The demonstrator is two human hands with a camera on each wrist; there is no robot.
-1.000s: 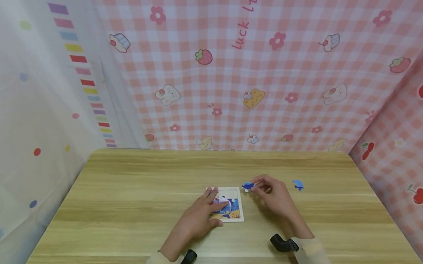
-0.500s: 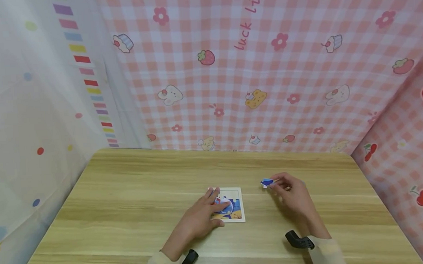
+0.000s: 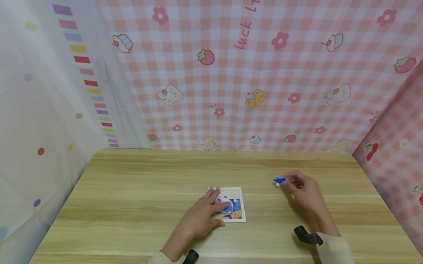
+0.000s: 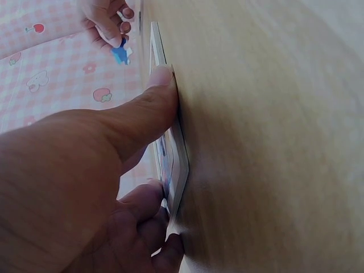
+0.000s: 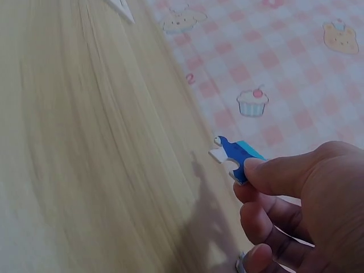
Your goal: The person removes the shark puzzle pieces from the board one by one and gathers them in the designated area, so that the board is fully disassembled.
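In the head view, my left hand (image 3: 200, 215) rests on a small white-framed jigsaw puzzle (image 3: 238, 217) with fingers spread. Its thumb lies along the frame's near edge, as the left wrist view shows too, and part of the picture is hidden under the hand. Off to the right, my right hand (image 3: 304, 193) pinches a blue-and-white jigsaw piece (image 5: 239, 156) between thumb and forefinger, above the table. Below its other fingers, a sliver of a second piece (image 5: 241, 263) shows in the right wrist view; whether those fingers touch it I cannot tell.
A wood-grain table (image 3: 146, 182) lies under both hands. Behind it hangs a pink checked cloth (image 3: 226, 76), with a white dotted cloth (image 3: 23, 128) on the left. Black wrist cameras (image 3: 308, 236) sit at both wrists.
My right hand has moved right with the jigsaw piece, away from the puzzle, to where a second blue piece lay in plain view earlier. The left hand has stayed on the puzzle.
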